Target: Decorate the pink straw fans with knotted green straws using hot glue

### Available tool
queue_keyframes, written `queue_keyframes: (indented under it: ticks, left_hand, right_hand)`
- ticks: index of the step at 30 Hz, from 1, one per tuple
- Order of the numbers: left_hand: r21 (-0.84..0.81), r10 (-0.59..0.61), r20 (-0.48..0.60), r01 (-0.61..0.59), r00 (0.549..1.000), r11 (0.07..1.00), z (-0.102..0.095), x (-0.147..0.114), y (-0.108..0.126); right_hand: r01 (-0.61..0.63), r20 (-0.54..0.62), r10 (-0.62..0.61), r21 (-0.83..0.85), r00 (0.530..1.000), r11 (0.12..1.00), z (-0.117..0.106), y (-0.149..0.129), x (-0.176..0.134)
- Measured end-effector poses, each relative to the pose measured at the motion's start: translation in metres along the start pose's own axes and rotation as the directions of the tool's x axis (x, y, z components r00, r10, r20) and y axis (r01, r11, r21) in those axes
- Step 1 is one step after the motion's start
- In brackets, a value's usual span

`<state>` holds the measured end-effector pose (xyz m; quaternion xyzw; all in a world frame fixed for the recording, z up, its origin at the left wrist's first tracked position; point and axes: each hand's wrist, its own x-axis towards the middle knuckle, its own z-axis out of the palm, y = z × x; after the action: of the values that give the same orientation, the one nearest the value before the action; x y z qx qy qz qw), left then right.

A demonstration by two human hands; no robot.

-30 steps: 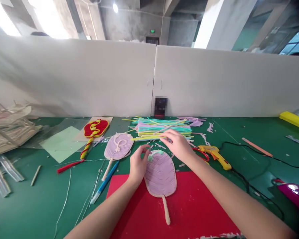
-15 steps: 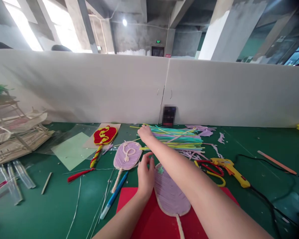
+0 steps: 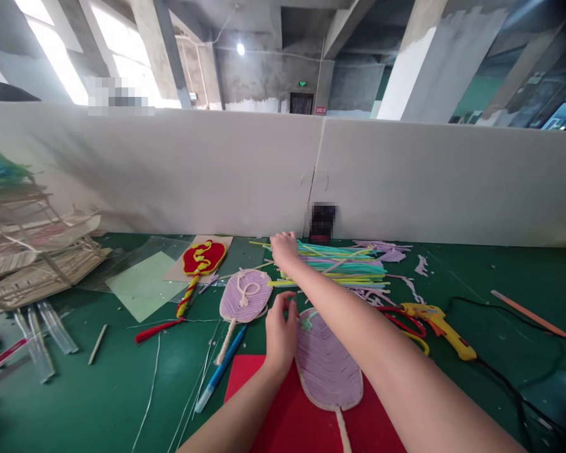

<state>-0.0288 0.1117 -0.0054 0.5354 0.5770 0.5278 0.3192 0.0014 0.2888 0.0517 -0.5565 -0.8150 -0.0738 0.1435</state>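
Observation:
At the left ends of a bundle of coloured pipe cleaners, my right hand has its fingers closed on some of the strands; the fingertips are partly hidden. My left hand is loosely curled beside the upper left edge of a purple fan-shaped piece, thumb and fingers a little apart, with nothing visible in them. This fan has a pale rim, a stick handle and a small green shape near its top. It lies on a red sheet, and my right forearm crosses over part of it.
A second purple fan with a cream loop and a red-and-yellow fan with a tassel lie left. A blue pen is nearby. Scissors and a corded yellow glue gun lie right. A white partition stands behind.
The view has shifted slightly, so the table items appear a little further right. My right hand stays at the pipe cleaners' left ends, and my left hand stays beside the fan.

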Motion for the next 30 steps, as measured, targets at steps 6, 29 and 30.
queue_keyframes:
  ticks: [6, 29, 30]
  left_hand:
    - [-0.043, -0.014, 0.006, 0.015, 1.000, 0.999, 0.001, 0.000, -0.001]
    - [0.024, 0.053, -0.011, -0.053, 0.999, 0.998, 0.000, 0.006, -0.001]
    - [0.022, 0.057, -0.002, -0.057, 0.998, 0.998, 0.000, 0.006, -0.001]
  right_hand:
    - [-0.175, -0.257, 0.229, 0.214, 0.939, 0.961, -0.031, 0.015, 0.016]
    - [0.302, -0.275, 0.819, 0.944, 0.504, 0.131, -0.125, 0.116, -0.233]
    - [0.289, -0.233, 0.841, 0.953, 0.489, 0.095, -0.118, 0.121, -0.243]
